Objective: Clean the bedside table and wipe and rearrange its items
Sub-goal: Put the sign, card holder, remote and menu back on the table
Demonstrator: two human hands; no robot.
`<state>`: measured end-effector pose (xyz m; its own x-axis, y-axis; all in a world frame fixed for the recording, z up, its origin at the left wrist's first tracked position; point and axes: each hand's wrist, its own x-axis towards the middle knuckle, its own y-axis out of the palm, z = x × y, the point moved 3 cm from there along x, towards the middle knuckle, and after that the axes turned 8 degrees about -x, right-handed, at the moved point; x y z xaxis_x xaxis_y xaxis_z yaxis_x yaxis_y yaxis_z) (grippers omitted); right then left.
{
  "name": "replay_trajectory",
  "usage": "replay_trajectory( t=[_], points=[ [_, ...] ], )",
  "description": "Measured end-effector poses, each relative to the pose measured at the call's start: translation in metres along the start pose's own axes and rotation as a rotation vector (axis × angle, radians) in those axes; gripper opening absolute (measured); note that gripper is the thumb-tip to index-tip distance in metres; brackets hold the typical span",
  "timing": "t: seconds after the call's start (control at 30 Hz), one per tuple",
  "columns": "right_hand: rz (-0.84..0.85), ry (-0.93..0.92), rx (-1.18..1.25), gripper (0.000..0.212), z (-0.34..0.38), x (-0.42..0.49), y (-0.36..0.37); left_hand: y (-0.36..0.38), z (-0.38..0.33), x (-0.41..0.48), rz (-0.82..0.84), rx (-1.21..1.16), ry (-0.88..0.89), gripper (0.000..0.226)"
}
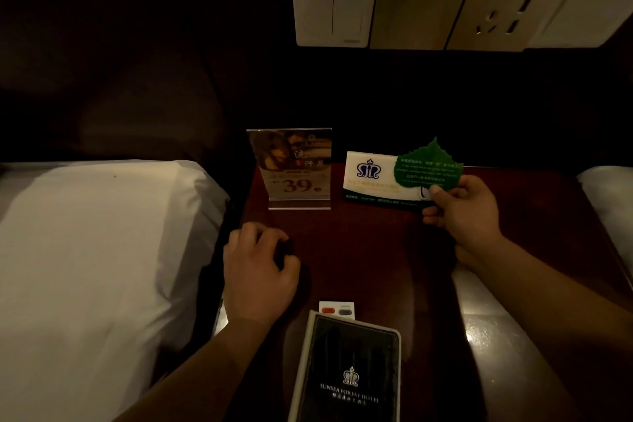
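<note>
A dark red wooden bedside table (pixel 359 243) fills the middle. My right hand (pixel 462 212) pinches a green leaf-shaped card (pixel 428 166) by its stem, held above the table's back right in front of a white tent card with a blue crown logo (pixel 368 175). My left hand (pixel 257 271) rests on the table's left side, its fingers curled round a small dark thing (pixel 286 250) that I cannot make out. An acrylic sign stand showing "39" (pixel 294 171) stands at the back left. A dark hotel folder (pixel 349 373) lies at the front, partly covering a white remote (pixel 337 309).
A white pillow (pixel 92 250) on a bed lies to the left of the table, and another white pillow edge (pixel 609 195) shows at the far right. On the dark wall above are a light switch (pixel 334 0) and a socket (pixel 503 7).
</note>
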<state>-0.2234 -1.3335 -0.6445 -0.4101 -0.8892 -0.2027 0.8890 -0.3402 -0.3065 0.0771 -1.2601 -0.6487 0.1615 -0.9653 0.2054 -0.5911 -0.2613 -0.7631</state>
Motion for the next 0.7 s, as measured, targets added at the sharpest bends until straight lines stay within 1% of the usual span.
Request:
replay_trajectory(
  t=[0.2, 0.33, 0.5, 0.6, 0.7],
  points=[
    [-0.008, -0.02, 0.006, 0.015, 0.0, 0.0, 0.006, -0.001, 0.0, 0.0, -0.006, -0.002, 0.0, 0.026],
    [0.021, -0.049, -0.018, 0.012, 0.004, 0.0, 0.011, 0.0, 0.0, 0.0, 0.0, 0.003, -0.003, 0.025],
    [-0.002, -0.072, -0.033, 0.012, 0.006, -0.006, 0.016, -0.001, -0.001, 0.0, 0.012, 0.027, 0.003, 0.028],
    [-0.007, -0.072, -0.034, 0.014, 0.007, -0.007, 0.016, -0.001, -0.004, -0.002, 0.029, 0.07, 0.03, 0.034],
    [-0.005, -0.06, -0.026, 0.016, 0.007, -0.006, 0.016, 0.002, -0.006, -0.004, 0.052, 0.104, 0.076, 0.032]
  ],
)
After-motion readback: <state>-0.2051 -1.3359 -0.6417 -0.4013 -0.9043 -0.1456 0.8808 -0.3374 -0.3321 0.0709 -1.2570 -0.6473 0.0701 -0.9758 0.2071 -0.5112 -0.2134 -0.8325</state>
